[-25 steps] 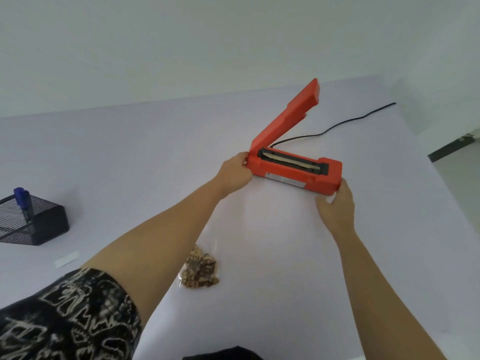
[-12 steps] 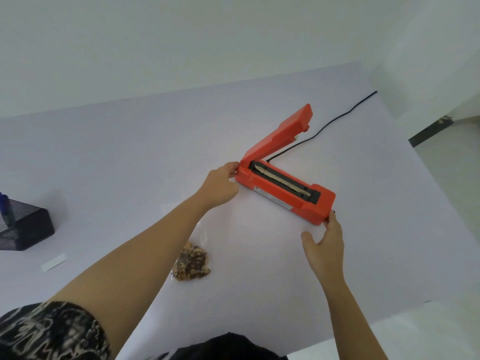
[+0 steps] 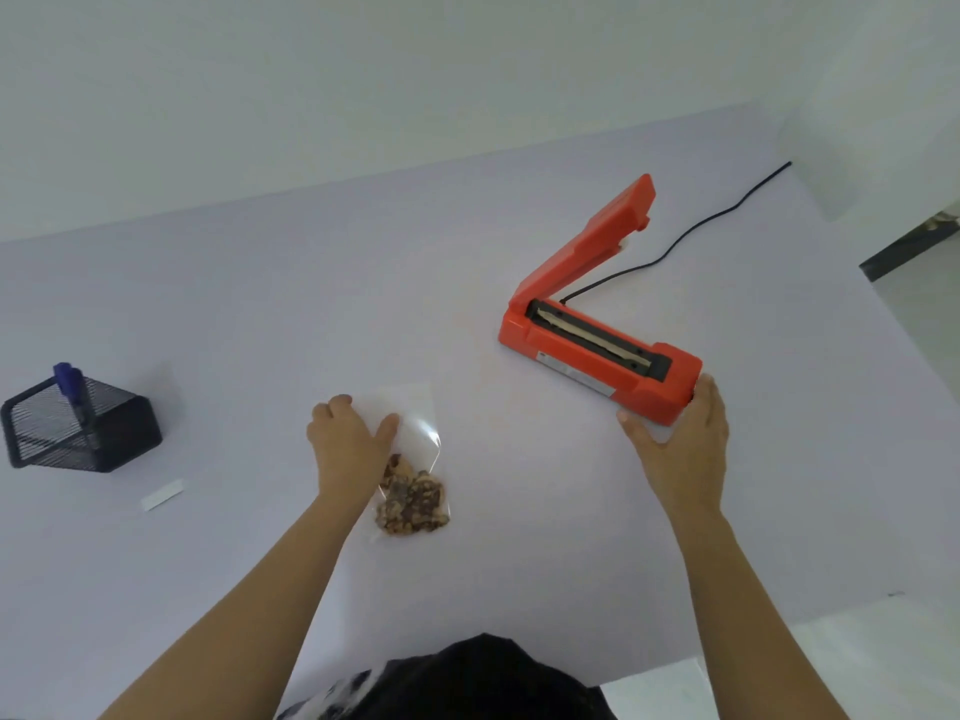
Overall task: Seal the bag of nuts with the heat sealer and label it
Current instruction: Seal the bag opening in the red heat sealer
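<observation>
Head view: the sealer (image 3: 597,350) sat on the table (image 3: 260,314), right of middle. Its long axis ran slantwise, from the hinge at the far left end to the near right end. Its lid stood raised from the hinge, pointing up and away to the right, baring the flat strip in the black channel.

The right hand (image 3: 680,444) cupped the near right end, with the thumb along the front and the fingers curved round the end face.

The bag (image 3: 415,454) lay flat, left of the sealer and well apart from it. Its long axis pointed away from the person: nuts heaped at the near end, empty film at the far end.

The left hand (image 3: 345,444) rested palm down on the bag's left edge, thumb spread onto the film. The fingertips were hidden, so a grip could not be told.

A black cord (image 3: 691,236) trailed from behind the sealer to the far right edge. At far left stood a black mesh holder (image 3: 78,428) with a blue pen (image 3: 70,387), and a white label (image 3: 162,494) lay just beside it.

The sealer was glossy orange plastic, boxy; the bag was clear and shiny; the nuts were brown and lumpy; the table was smooth, pale lilac.
</observation>
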The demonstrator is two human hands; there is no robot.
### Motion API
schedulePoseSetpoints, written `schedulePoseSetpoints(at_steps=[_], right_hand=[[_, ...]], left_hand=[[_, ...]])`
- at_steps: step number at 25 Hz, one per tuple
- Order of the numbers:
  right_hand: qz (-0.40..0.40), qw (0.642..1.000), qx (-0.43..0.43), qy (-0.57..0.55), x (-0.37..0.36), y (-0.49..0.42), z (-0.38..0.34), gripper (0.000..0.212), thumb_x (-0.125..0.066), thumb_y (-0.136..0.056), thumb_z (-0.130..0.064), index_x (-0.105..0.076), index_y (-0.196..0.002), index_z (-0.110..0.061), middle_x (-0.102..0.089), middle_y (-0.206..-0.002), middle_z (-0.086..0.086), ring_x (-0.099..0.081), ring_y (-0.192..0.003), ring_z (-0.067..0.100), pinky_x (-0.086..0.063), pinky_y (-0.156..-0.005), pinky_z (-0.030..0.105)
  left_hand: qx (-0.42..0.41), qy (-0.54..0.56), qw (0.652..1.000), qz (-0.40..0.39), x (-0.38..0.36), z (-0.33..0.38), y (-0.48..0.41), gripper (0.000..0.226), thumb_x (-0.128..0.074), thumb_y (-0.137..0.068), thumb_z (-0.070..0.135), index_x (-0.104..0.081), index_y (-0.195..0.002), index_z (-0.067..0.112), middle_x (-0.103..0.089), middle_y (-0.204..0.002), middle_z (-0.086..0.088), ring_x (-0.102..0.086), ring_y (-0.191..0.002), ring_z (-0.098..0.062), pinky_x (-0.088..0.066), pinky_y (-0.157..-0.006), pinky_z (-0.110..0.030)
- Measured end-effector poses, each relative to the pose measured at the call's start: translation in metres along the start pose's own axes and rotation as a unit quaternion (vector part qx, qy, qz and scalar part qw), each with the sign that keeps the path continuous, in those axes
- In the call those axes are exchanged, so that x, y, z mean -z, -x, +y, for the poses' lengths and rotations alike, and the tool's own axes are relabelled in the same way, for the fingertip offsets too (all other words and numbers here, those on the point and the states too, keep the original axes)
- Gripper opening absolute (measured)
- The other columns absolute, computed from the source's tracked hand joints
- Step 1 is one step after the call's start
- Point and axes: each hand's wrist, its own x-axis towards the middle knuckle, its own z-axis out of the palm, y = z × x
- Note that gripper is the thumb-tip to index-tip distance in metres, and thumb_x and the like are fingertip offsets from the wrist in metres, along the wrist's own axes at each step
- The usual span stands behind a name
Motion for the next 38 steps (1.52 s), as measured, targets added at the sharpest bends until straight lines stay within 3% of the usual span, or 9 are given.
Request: schedulePoseSetpoints(at_steps=[3, 7, 9, 11, 16, 25, 27, 30, 38], right_hand=[[0.000, 0.999, 0.028, 0.027, 0.002, -0.010, -0.001, 0.101, -0.072, -0.073, -0.045, -0.013, -0.145, -0.005, -0.021, -0.153, 0.017, -0.020, -0.140, 0.032, -0.021, -0.113, 0.043], [-0.041, 0.996, 0.041, 0.063, 0.001, -0.022, 0.001, 0.095, -0.058, -0.081, -0.050, -0.005, -0.146, -0.005, -0.011, -0.156, 0.016, -0.013, -0.143, 0.030, -0.016, -0.116, 0.043], [-0.045, 0.994, 0.055, 0.081, -0.002, -0.023, 0.002, 0.090, -0.053, -0.086, -0.047, -0.003, -0.146, -0.004, -0.010, -0.156, 0.018, -0.015, -0.142, 0.033, -0.019, -0.115, 0.045], [-0.045, 0.994, 0.054, 0.089, -0.003, -0.023, 0.002, 0.086, -0.051, -0.088, -0.044, -0.001, -0.145, -0.002, -0.009, -0.155, 0.020, -0.017, -0.141, 0.036, -0.022, -0.114, 0.046], [-0.068, 0.993, 0.040, 0.084, -0.003, -0.024, 0.000, 0.087, -0.048, -0.089, -0.043, 0.004, -0.145, -0.001, -0.002, -0.156, 0.019, -0.014, -0.142, 0.035, -0.022, -0.115, 0.047], [-0.109, 0.992, 0.059, 0.009, 0.007, -0.028, 0.011, 0.059, -0.024, -0.100, -0.027, 0.009, -0.145, -0.010, 0.010, -0.157, 0.006, 0.004, -0.145, 0.016, 0.000, -0.113, 0.024], [-0.122, 0.991, 0.055, -0.005, 0.009, -0.030, 0.012, 0.058, -0.025, -0.100, -0.026, 0.009, -0.145, -0.009, 0.009, -0.157, 0.006, 0.005, -0.144, 0.016, 0.001, -0.111, 0.021], [-0.130, 0.990, 0.047, -0.029, 0.010, -0.030, 0.012, 0.059, -0.026, -0.100, -0.026, 0.009, -0.145, -0.010, 0.009, -0.157, 0.005, 0.005, -0.144, 0.016, 0.002, -0.109, 0.020], [-0.139, 0.989, 0.044, -0.041, 0.009, -0.029, 0.013, 0.060, -0.024, -0.100, -0.030, 0.010, -0.145, -0.013, 0.010, -0.157, 0.002, 0.007, -0.143, 0.010, 0.002, -0.108, 0.018]], left_hand=[[0.060, 0.000, 0.998, -0.031, -0.008, -0.008, 0.012, 0.064, -0.064, -0.083, 0.041, -0.043, -0.119, -0.007, -0.052, -0.116, -0.023, -0.049, -0.108, -0.037, -0.040, -0.094, -0.043], [0.107, 0.086, 0.989, -0.060, -0.015, -0.002, 0.018, 0.064, -0.068, -0.081, 0.036, -0.039, -0.124, -0.002, -0.055, -0.114, -0.018, -0.053, -0.108, -0.035, -0.045, -0.086, -0.040], [0.122, 0.147, 0.979, -0.069, -0.016, 0.000, 0.023, 0.058, -0.069, -0.081, 0.034, -0.043, -0.123, 0.003, -0.055, -0.101, -0.007, -0.054, -0.101, -0.029, -0.044, -0.080, -0.034], [0.118, 0.213, 0.967, -0.073, -0.015, -0.002, 0.028, 0.049, -0.069, -0.081, 0.033, -0.049, -0.118, 0.009, -0.052, -0.088, 0.003, -0.053, -0.091, -0.020, -0.041, -0.076, -0.029], [0.051, 0.324, 0.937, -0.119, -0.020, -0.005, 0.033, 0.019, -0.061, -0.088, 0.031, -0.057, -0.100, 0.018, -0.062, -0.091, 0.003, -0.060, -0.092, -0.020, -0.048, -0.082, -0.031], [-0.069, 0.363, 0.888, -0.273, -0.031, 0.075, 0.023, 0.006, -0.062, -0.088, 0.014, -0.060, -0.092, 0.009, -0.067, -0.076, 0.000, -0.064, -0.067, -0.004, -0.050, -0.066, -0.014], [-0.058, 0.383, 0.869, -0.307, -0.037, 0.096, 0.023, 0.006, -0.062, -0.088, 0.012, -0.062, -0.093, 0.010, -0.067, -0.077, -0.003, -0.064, -0.070, -0.010, -0.052, -0.069, -0.018], [-0.028, 0.409, 0.849, -0.334, -0.045, 0.122, 0.024, 0.010, -0.062, -0.086, 0.010, -0.066, -0.077, 0.011, -0.065, -0.069, -0.004, -0.060, -0.067, -0.018, -0.050, -0.068, -0.027], [0.046, 0.376, 0.872, -0.311, -0.056, 0.151, 0.027, 0.017, -0.065, -0.084, 0.018, -0.068, -0.070, 0.009, -0.068, -0.064, -0.002, -0.062, -0.053, -0.011, -0.053, -0.058, -0.022]])
